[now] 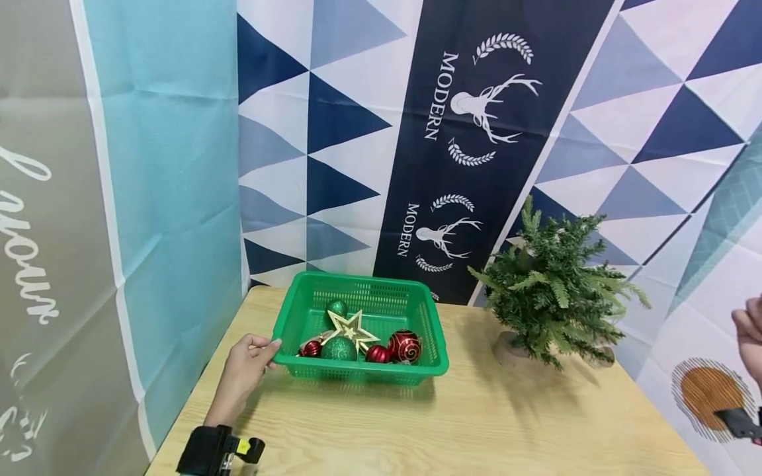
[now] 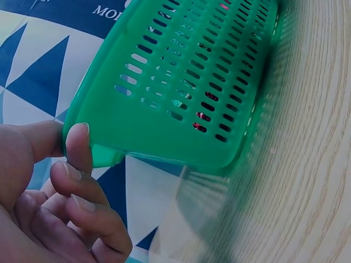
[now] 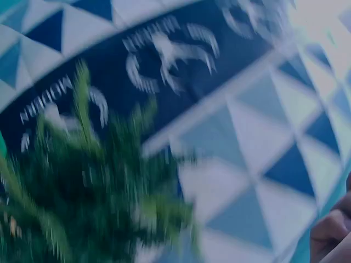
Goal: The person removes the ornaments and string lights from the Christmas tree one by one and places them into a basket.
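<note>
My left hand (image 1: 247, 363) pinches the rim of a green plastic basket (image 1: 363, 281) at its near left corner, between thumb and index finger. The left wrist view shows the other fingers bent below the rim, beside the slotted wall (image 2: 159, 131). Inside lie a gold star (image 1: 352, 328), a large green glitter ball (image 1: 339, 348), a second green ball (image 1: 337, 307), a red ball with gold swirls (image 1: 405, 346) and two smaller red balls (image 1: 378, 354). At the right edge, my right hand (image 1: 751, 337) is raised and partly cut off, its fingers loosely bent with nothing seen in them.
A small artificial Christmas tree (image 1: 553, 284) stands at the right of the wooden table (image 1: 381, 436), its base (image 1: 508, 349) partly under branches. Patterned cloth (image 1: 351, 132) hangs behind the table, and a blue and grey cloth (image 1: 167, 185) on the left.
</note>
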Demonstrator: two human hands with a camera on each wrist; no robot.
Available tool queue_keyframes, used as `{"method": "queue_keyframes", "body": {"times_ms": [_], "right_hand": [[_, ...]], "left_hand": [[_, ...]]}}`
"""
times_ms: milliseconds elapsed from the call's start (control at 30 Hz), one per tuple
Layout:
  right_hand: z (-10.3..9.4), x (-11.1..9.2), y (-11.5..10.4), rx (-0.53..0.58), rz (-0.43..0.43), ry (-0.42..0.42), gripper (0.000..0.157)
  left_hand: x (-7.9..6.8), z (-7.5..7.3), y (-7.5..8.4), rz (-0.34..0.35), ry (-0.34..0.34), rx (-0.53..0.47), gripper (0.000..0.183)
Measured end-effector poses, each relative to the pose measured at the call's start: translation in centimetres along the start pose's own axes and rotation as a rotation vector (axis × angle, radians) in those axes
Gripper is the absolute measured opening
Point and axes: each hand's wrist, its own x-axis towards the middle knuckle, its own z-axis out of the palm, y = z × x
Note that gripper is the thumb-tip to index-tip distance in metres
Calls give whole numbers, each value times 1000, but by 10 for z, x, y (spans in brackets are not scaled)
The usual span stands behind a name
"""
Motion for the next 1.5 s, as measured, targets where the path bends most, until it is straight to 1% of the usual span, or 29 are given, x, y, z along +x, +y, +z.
{"method": "queue_keyframes", "body": {"times_ms": [33,100,133,167,200,233,267,300,333,367,400,433,467,533,567,600,667,733,767,833,900,933,1000,1133,1200,1367,1433,1500], "right_hand": [[-14,-6,-12,37,6,52,32],[-38,-19,-28,69,32,168,42],[-48,-25,-34,40,50,249,43],[-57,-31,-39,-40,76,340,46],[-64,-37,-42,-147,103,434,47],[-70,-43,-44,-277,138,524,45],[-77,-47,-46,-439,180,610,43],[-84,-51,-47,-597,224,695,37],[-90,-56,-47,-755,287,750,28],[-96,-61,-46,-894,353,781,21],[-101,-65,-44,-1018,416,794,14],[-106,-69,-42,-1125,479,791,10],[-110,-72,-39,-1203,529,764,10],[-116,-76,-33,-1325,630,666,16],[-118,-77,-29,-1397,666,623,19],[-119,-77,-25,-1473,692,593,22],[-119,-76,-18,-1617,713,564,27],[-119,-74,-10,-1762,705,579,33],[-119,-73,-7,-1814,693,607,33],[-118,-71,-2,-1856,669,672,41],[-117,-69,0,-1872,659,707,48],[-117,-69,1,-1869,668,710,47],[-116,-69,2,-1864,683,691,41],[-117,-70,4,-1846,695,637,16],[-118,-71,6,-1840,678,627,13],[-119,-66,9,-1708,605,657,9],[-119,-61,10,-1642,580,669,14],[-121,-57,12,-1560,572,669,24]], "left_hand": [[0,1,0,5,4,1,41],[0,3,-1,5,7,-8,39],[1,4,-1,6,7,-9,37],[1,5,-2,7,9,-10,36],[1,7,-2,8,10,-12,35],[1,8,-3,9,10,-13,35],[1,9,-3,9,7,-13,35],[1,11,-3,15,6,-13,34],[1,12,-3,21,6,-13,34],[1,13,-3,26,5,-16,34],[1,13,-4,28,4,-16,33],[2,14,-4,31,3,-14,33],[2,14,-4,31,4,-13,33],[2,15,-5,26,5,-9,33],[2,15,-6,23,6,-5,33],[2,15,-6,19,8,-1,33],[1,15,-6,18,11,5,33],[2,15,-5,20,12,8,33],[2,15,-5,21,12,10,33],[2,15,-4,23,13,15,33],[2,15,-3,24,15,16,32],[2,15,-3,24,15,17,32],[2,15,-1,27,17,18,32],[4,15,0,34,15,18,32],[5,15,1,35,15,19,32],[5,13,3,38,19,23,33],[5,11,4,42,24,29,33],[3,9,4,43,33,32,33]]}}
